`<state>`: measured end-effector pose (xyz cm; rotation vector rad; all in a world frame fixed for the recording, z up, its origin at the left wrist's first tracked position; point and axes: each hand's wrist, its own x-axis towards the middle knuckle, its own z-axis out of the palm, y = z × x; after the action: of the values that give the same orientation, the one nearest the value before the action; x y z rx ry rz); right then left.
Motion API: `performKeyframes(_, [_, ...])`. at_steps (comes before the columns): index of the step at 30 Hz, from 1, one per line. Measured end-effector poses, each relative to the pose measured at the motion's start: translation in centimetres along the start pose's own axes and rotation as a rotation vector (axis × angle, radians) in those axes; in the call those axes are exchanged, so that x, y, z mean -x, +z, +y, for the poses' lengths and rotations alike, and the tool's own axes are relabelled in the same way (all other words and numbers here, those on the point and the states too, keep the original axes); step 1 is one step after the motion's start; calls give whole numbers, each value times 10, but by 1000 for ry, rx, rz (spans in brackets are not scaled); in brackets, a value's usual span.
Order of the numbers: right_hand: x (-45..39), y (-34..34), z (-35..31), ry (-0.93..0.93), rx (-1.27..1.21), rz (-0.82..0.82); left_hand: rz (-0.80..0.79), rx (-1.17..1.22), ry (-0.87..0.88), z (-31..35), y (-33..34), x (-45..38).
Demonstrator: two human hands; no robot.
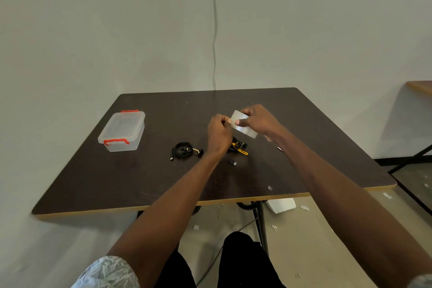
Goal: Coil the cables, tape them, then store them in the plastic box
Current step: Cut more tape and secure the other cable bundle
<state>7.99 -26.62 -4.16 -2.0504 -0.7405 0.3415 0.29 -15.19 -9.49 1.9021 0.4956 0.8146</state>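
Holding a roll of clear tape above the dark table, right hand curled round it, left hand pinching at its free end.

Lying coiled on the table right of the plastic box: a black cable; farther right, under the hands, a black-and-yellow cable bundle. Box lid shut, red clasps down, nothing visible inside through the clear walls.

Above the middle of the tabletop, the right hand holds a roll of clear tape and the left hand pinches its end. A coiled black cable lies below, and the closed plastic box stands near the left edge.
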Motion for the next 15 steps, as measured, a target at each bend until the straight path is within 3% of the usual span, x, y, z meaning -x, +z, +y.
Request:
performKeyframes(7, [2, 1, 5, -8, -39, -9, 3, 59, -95, -2, 2, -1])
performKeyframes(15, [3, -5, 9, -21, -56, -58, -108, -61, -35, -2, 0, -7])
